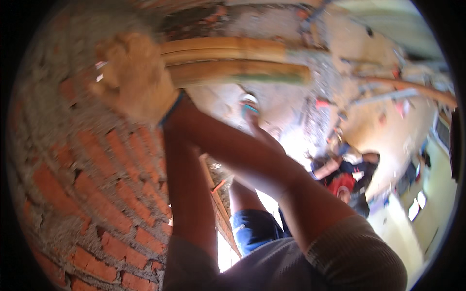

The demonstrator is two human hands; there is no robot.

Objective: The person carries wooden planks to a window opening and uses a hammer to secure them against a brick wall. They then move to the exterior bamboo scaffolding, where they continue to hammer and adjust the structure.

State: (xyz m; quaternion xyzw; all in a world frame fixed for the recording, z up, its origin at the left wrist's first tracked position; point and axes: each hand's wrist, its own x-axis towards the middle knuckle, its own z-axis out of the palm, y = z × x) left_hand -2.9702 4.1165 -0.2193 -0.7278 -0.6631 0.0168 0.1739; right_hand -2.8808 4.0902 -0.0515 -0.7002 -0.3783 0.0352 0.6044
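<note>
Both my arms reach up to the far left, against a rough brick wall (109,179). My right hand (141,80), in a tan work glove with a teal cuff, is blurred; its fingers look curled in. Small white glints show beside its fingers, and what it grips I cannot make out. Behind the right forearm rises my left forearm (191,194). My left hand is mostly hidden where the two arms cross, and its fingers cannot be told apart. Just right of the glove run two long wooden beams (242,68), side by side; the nearer has a greenish patch.
A person in a red cap (342,184) is low at the right. A long reddish-brown pole (407,87) and other rods lie farther right over sandy ground (393,126). My shoe (249,100) rests below the beams. Rubble (316,114) lies near the beam ends.
</note>
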